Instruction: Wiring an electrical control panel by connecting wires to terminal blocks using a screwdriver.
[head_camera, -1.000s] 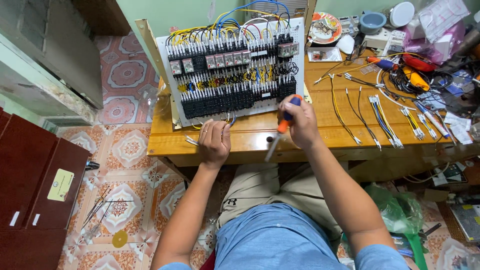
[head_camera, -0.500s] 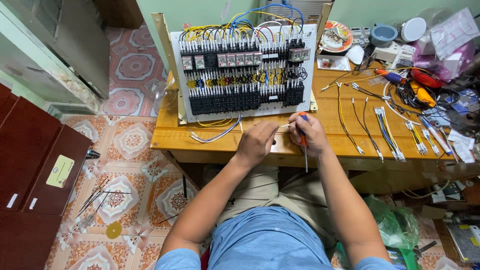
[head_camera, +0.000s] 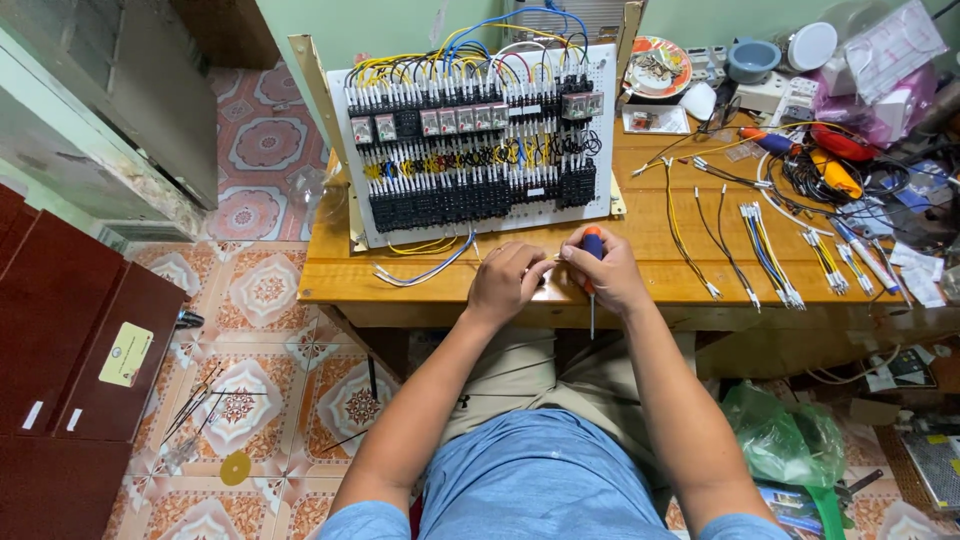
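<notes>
Nearest the camera sits the person's blue shirt (head_camera: 540, 480), with khaki trousers (head_camera: 520, 375) below the table edge. To the right of the legs a crumpled green plastic bag (head_camera: 785, 440) lies on the patterned tile floor (head_camera: 250, 380), and a dark red wooden cabinet (head_camera: 70, 350) stands at the far left.

Both forearms reach up to the front edge of the wooden table (head_camera: 660, 270), where the two hands meet, knuckles almost touching. The left hand (head_camera: 508, 283) is curled, its fingertips drawn together toward the other hand; whatever small thing it pinches is too small to tell. The right hand (head_camera: 605, 272) is closed around a screwdriver with an orange and blue handle (head_camera: 592, 243), the handle top poking out above the fist and the thin metal shaft (head_camera: 592, 315) pointing down past the table edge.

Just left of the hands a few loose yellow, blue and white wires (head_camera: 425, 268) trail out from under the white perforated control panel (head_camera: 475, 140), which stands tilted on the table, packed with rows of black relay sockets and coloured wiring.

To the right, cut wires with ferruled ends (head_camera: 770, 245) lie spread on the tabletop. Further back are a tangle of cables and tools (head_camera: 825, 165), a patterned round plate (head_camera: 660, 65) and a small blue bowl (head_camera: 752, 58)
</notes>
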